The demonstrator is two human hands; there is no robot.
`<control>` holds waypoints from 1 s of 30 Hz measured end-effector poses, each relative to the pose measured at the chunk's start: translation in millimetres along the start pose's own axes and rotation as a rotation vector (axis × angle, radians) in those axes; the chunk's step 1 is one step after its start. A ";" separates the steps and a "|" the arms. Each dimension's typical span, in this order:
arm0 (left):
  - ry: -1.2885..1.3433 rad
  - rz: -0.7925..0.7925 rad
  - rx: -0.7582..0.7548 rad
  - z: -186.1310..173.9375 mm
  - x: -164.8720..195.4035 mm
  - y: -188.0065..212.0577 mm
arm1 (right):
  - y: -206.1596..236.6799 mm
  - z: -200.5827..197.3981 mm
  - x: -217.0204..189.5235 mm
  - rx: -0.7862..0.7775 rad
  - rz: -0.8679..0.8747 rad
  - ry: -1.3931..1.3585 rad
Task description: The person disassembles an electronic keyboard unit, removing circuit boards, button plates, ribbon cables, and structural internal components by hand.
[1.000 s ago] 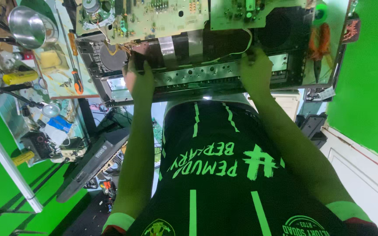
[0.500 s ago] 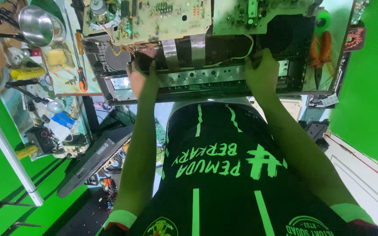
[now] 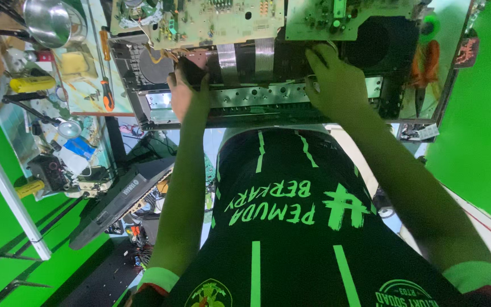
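An opened electronic device (image 3: 268, 96) lies on the workbench in front of me, with a perforated metal front rail and black casing. Two pale green circuit boards (image 3: 223, 20) sit on top, and grey ribbon cables (image 3: 245, 57) run down from them. My left hand (image 3: 187, 96) grips the device's left front, fingers curled into the dark gap under the board. My right hand (image 3: 336, 82) rests over the rail on the right, with its fingers reaching in beside the ribbon cables. What the fingertips touch is hidden.
An orange-handled screwdriver (image 3: 107, 94), a metal bowl (image 3: 46, 23) and yellow tools (image 3: 32, 84) crowd the bench to the left. Orange pliers (image 3: 427, 62) lie to the right. A long black keyboard (image 3: 120, 196) leans below the bench. Green panels stand on both sides.
Both hands have pushed farther into the device. The right hand slid from the rail's front edge up toward the ribbon cables. The view has tilted slightly.
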State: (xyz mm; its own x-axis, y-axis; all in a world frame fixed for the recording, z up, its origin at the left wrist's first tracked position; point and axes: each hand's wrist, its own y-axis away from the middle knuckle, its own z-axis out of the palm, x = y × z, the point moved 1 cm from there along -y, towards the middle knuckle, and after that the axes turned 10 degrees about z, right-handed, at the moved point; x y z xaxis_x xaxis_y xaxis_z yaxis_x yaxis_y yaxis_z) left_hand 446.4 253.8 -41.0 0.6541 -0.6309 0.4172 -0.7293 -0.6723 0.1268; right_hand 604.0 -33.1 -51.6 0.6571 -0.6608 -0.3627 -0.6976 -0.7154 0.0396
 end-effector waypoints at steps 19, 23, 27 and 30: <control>0.020 -0.024 0.055 -5.8 11.0 3.1 | -40.8 15.5 -16.3 -0.267 0.111 0.280; 0.022 0.002 0.021 -8.4 11.7 2.5 | -39.3 15.7 -7.9 -0.227 0.102 0.247; -0.005 -0.017 -0.001 -5.9 7.7 2.3 | -37.0 16.9 -1.7 -0.137 0.039 0.302; -0.041 0.081 0.065 -3.5 5.0 4.1 | -33.0 13.7 9.2 -0.158 0.023 0.223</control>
State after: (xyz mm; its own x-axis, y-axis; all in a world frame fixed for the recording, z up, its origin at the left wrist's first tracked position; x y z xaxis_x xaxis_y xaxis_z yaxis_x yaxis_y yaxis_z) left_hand 446.0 249.2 -35.2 0.6021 -0.6989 0.3861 -0.7666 -0.6412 0.0348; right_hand 629.2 -12.4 -69.0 0.7007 -0.6982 -0.1467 -0.6710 -0.7148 0.1970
